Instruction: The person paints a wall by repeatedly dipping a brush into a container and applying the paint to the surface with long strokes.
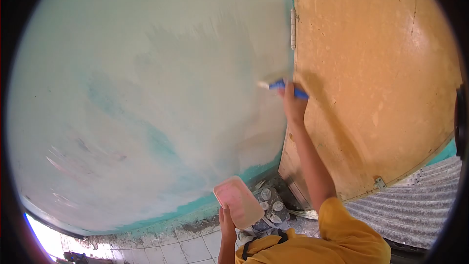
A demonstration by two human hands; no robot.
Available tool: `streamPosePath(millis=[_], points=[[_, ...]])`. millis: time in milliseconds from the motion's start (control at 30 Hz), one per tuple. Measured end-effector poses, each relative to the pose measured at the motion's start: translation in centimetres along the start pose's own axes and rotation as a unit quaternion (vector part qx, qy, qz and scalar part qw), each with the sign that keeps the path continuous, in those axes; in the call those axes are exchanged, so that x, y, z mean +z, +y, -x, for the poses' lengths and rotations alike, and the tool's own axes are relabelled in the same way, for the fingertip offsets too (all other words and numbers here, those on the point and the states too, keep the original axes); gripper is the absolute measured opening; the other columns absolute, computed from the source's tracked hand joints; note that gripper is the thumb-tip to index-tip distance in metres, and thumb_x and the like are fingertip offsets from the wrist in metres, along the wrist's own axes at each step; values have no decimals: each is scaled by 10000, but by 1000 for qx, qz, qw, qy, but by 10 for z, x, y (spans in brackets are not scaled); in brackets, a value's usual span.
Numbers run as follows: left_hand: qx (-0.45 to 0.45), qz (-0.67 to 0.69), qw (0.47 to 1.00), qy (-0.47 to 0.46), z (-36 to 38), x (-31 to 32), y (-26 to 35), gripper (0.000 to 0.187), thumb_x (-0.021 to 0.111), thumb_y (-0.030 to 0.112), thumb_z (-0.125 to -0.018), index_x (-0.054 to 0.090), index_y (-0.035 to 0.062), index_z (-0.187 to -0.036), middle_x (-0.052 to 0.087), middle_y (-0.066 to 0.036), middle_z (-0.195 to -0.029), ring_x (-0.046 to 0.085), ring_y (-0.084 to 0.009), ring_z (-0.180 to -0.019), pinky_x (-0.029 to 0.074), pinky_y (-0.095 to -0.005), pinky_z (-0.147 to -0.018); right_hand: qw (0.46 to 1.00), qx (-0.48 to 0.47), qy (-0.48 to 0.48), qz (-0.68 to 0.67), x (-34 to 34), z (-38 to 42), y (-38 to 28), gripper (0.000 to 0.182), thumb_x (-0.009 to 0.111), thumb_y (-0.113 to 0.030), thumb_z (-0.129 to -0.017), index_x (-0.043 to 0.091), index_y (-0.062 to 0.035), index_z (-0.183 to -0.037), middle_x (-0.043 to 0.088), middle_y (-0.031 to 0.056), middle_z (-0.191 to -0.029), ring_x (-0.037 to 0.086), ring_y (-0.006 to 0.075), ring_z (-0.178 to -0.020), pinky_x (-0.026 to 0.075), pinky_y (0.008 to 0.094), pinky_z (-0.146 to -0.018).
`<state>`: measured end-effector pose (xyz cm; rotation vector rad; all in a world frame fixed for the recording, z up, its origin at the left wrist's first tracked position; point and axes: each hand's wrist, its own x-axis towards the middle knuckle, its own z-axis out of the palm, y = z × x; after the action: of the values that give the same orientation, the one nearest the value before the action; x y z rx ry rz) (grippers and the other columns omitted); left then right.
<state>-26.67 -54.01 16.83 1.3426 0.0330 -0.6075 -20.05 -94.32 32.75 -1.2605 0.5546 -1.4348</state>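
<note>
My right hand (294, 103) grips a paintbrush (277, 84) with a blue handle, its pale bristles right at the wall (195, 83). Thin whitish paint covers much of that wall, with turquoise showing through in patches and along the lower edge. Low in front of my body, my left hand (227, 221) is closed on the edge of a shallow plastic tray (253, 213). The tray is pale pink, with pinkish paint over its inside.
An orange-yellow wooden door panel (376, 68) with a hinge (293, 29) adjoins the wall on the right. Several bottles (278, 206) stand on the floor below the tray. Grey corrugated sheeting (405, 210) lies at lower right, white floor tiles (171, 253) at lower left.
</note>
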Motion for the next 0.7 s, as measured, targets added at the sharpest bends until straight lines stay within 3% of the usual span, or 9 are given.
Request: streamPosePath(millis=[33,67,167,267,333,400,433,567,700], points=[[5,-4,1000,-2,-4,-1,-3,693,468,546,-1023,415,-14,-1427,538,-137,-1370,550,-226,-1243,466,-368,-1024,999,-17,5,-28,19,-17,-38,325,619,-228,-947,634,38,-761,672,104,-685,663,162,-627,520,300,-594],[11,-8,1000,-4,-6,0,-5,685,467,543,-1024,420,-15,-1419,543,-135,-1361,555,-223,-1236,471,-364,-1017,997,-76,-13,10,30,-38,-64,300,602,-212,-940,654,48,-799,676,113,-696,667,169,-625,519,305,-592],[21,4,1000,-8,-6,2,-4,667,467,536,-1027,432,-15,-1403,556,-128,-1333,567,-215,-1214,479,-355,-1003,984,-149,-15,-99,67,-76,-146,280,564,-190,-943,666,71,-926,683,118,-725,684,185,-651,554,301,-634],[36,15,999,-9,-5,2,-5,653,463,530,-1030,441,-15,-1390,565,-123,-1313,574,-209,-1197,482,-356,-994,973,-169,-20,-157,73,-79,-152,285,539,-175,-960,660,81,-992,693,123,-794,697,187,-700,579,295,-678],[35,14,999,-1,-1,2,-5,654,465,534,-1028,445,-14,-1385,568,-122,-1305,576,-209,-1191,484,-356,-989,977,-164,-21,-137,63,-67,-126,307,523,-195,-1010,647,82,-1052,694,119,-922,702,174,-766,591,287,-721],[35,18,999,5,5,3,-4,655,467,537,-1026,449,-13,-1381,571,-121,-1297,578,-209,-1186,487,-357,-984,989,-50,-16,-136,42,-37,-66,329,533,-235,-1031,637,74,-1080,682,110,-938,697,168,-760,588,285,-722],[27,13,999,10,7,3,-3,660,473,543,-1021,453,-14,-1375,573,-120,-1289,579,-209,-1181,490,-357,-976,990,5,-21,-142,26,-19,-25,376,548,-284,-1028,629,43,-1194,689,113,-1003,687,173,-815,589,294,-781],[22,5,1000,20,8,-3,-9,669,494,552,-1010,459,-16,-1362,578,-119,-1268,587,-208,-1161,502,-352,-953,992,109,10,-63,-30,59,84,332,525,-269,-1037,627,44,-1078,689,126,-969,709,202,-803,602,321,-732],[18,-7,999,40,9,-1,-9,655,494,540,-1013,460,-15,-1359,579,-122,-1263,594,-205,-1147,509,-348,-941,998,66,-2,-11,-36,53,80,299,521,-235,-1030,618,47,-1014,690,129,-900,710,199,-778,598,314,-734]])
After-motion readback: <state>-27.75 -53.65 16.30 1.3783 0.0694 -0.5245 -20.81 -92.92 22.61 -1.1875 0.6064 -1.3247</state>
